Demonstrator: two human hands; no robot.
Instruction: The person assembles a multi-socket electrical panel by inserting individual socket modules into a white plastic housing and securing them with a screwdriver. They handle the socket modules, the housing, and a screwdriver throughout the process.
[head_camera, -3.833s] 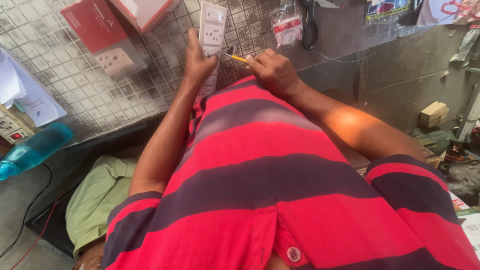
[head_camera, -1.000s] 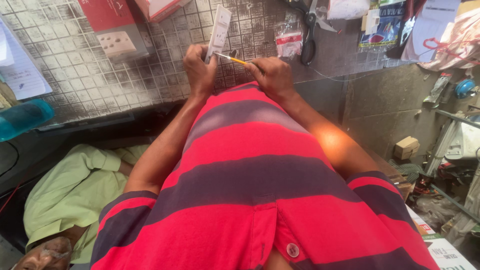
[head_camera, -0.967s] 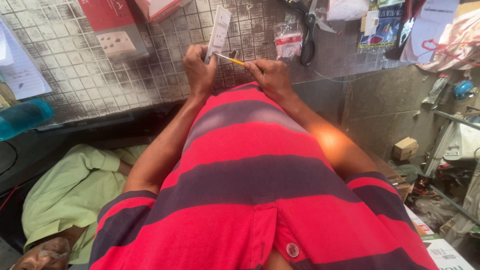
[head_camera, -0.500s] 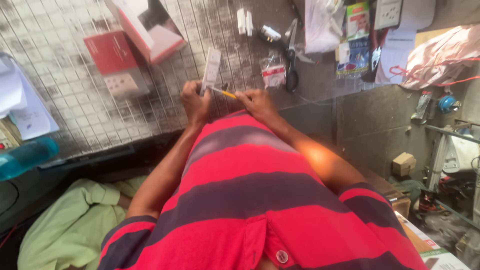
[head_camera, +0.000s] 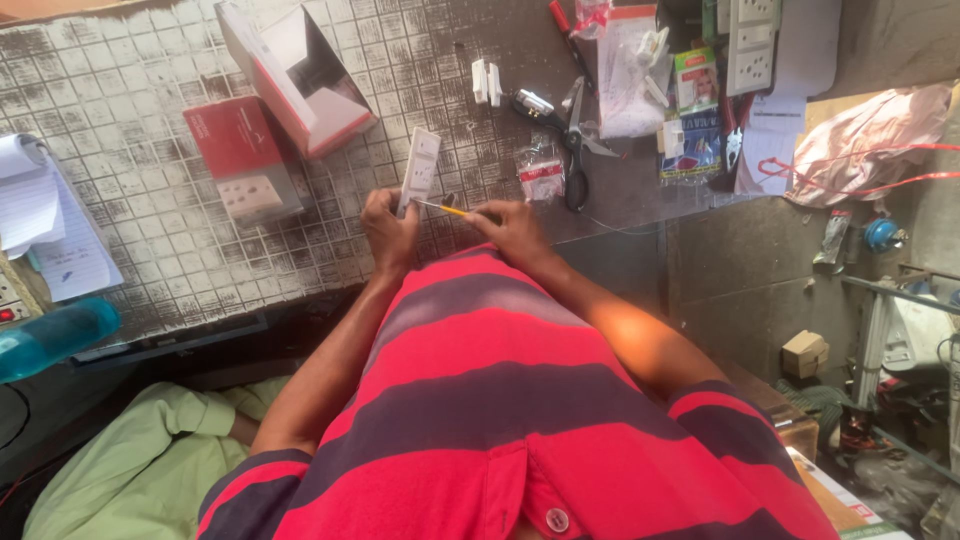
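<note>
1. Far left, a blue bottle (head_camera: 50, 338) and a notepad (head_camera: 40, 215) sit at the edge of the tiled counter (head_camera: 130, 110), with a red box (head_camera: 240, 165) and an open red-and-white box (head_camera: 300, 75) further in.
2. Left hand (head_camera: 388, 228) is clenched around the bottom of a white switch plate (head_camera: 418, 172), holding it upright just above the counter.
3. Right hand (head_camera: 518, 225) grips a yellow-handled screwdriver (head_camera: 442, 208), tip right at the plate's lower edge. Looks like a screw is being driven there; I'd say the next bit needs the plate held dead steady and the tip kept seated.
4. Right of the hands: a small packet (head_camera: 542, 178), scissors (head_camera: 577, 150), more white switch plates (head_camera: 752, 40).
5. Versus half a second ago, both grips are the same; the view just tipped up, showing more counter.
</note>
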